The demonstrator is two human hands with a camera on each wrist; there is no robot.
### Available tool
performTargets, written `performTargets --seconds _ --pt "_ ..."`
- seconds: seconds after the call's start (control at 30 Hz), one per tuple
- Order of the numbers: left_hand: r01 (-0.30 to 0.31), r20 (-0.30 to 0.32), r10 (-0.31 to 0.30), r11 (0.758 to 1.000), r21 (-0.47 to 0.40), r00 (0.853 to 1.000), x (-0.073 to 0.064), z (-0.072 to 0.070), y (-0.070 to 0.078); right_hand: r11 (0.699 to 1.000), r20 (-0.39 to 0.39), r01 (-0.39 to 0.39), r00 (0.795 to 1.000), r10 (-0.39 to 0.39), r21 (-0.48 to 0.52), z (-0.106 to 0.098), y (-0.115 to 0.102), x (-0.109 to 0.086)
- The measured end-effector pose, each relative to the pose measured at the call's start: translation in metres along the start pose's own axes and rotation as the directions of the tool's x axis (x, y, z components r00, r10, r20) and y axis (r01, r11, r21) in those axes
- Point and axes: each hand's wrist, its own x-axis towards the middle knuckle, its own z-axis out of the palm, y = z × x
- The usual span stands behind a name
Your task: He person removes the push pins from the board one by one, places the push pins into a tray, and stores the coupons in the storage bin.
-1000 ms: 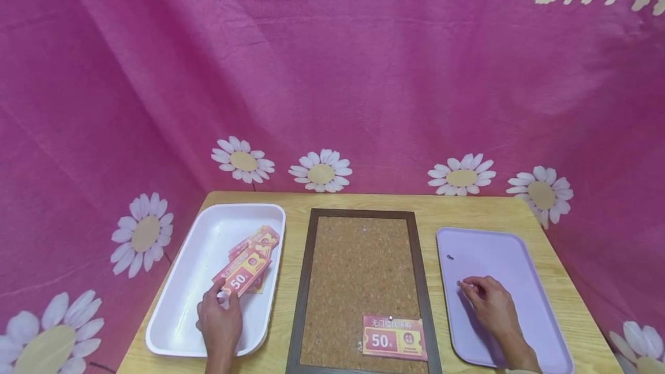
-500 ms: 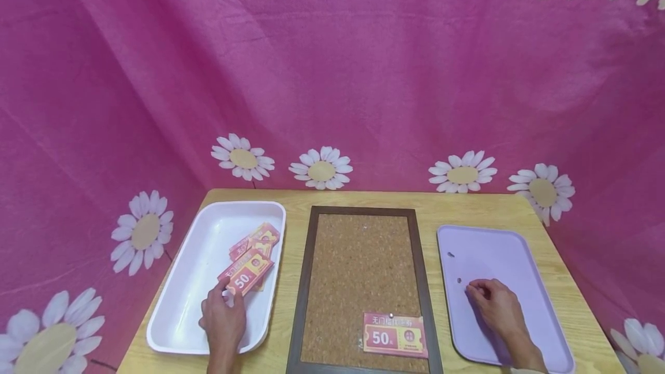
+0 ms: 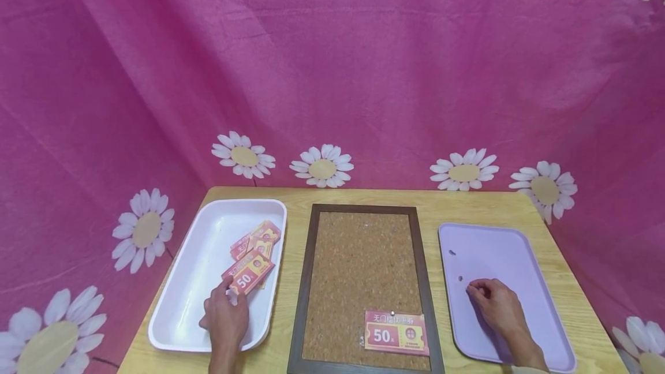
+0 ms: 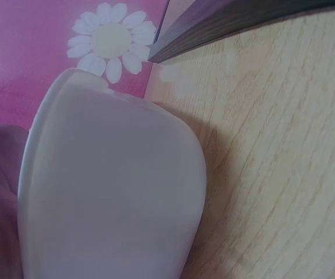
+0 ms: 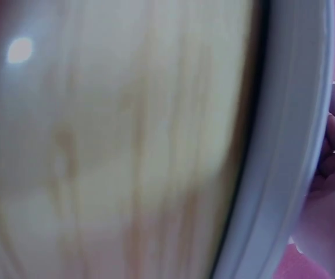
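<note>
My left hand [image 3: 227,313] is in the white tray [image 3: 182,299], thumb and index finger at the lower left corner of a pink and yellow coupon [image 3: 248,273] marked 50, which it pinches. More coupons [image 3: 257,238] lie beneath and behind that one. Over the purple tray [image 3: 499,247], my right hand [image 3: 496,305] has its fingers curled, thumb and index tips together close above the surface. I cannot tell whether a small pin is between them. Just beyond those fingertips lies a small pin [image 3: 460,278], with another pin [image 3: 452,253] farther back.
Between the trays lies a cork board [image 3: 358,270] in a dark brown frame. A coupon [image 3: 397,333] is fixed at its lower right by a pin [image 3: 392,313] at the top edge. A pink flowered cloth [image 3: 363,74] hangs behind the wooden table [image 3: 296,201].
The left hand has moved slightly right and swung the coupon down over the others. The right hand has drawn back a little from the nearer pin, which now shows apart from its fingertips.
</note>
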Motion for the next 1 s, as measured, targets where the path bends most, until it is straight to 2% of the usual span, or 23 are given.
performTargets --seconds 0.23,0.63,0.83,1.0 --pt "0.000 0.018 0.000 1.000 -0.027 1.000 0.0003 0.0020 -0.0012 1.000 0.015 -0.019 1.000 0.020 -0.022 -0.0002 0.0002 -0.0006" --pt "-0.021 -0.005 0.020 0.997 -0.071 1.000 -0.0012 0.0033 -0.0018 0.999 0.027 -0.031 0.999 0.032 -0.018 -0.0002 0.0001 -0.0010" --pt "-0.116 -0.032 0.115 0.991 -0.061 0.993 -0.0016 0.0060 -0.0023 0.998 0.064 -0.066 0.996 0.066 -0.009 -0.0014 -0.0001 -0.0019" --pt "-0.244 -0.055 0.245 0.970 0.017 0.968 -0.0023 0.0071 -0.0035 0.999 0.103 -0.046 0.994 0.044 0.016 -0.0037 -0.0033 -0.0028"
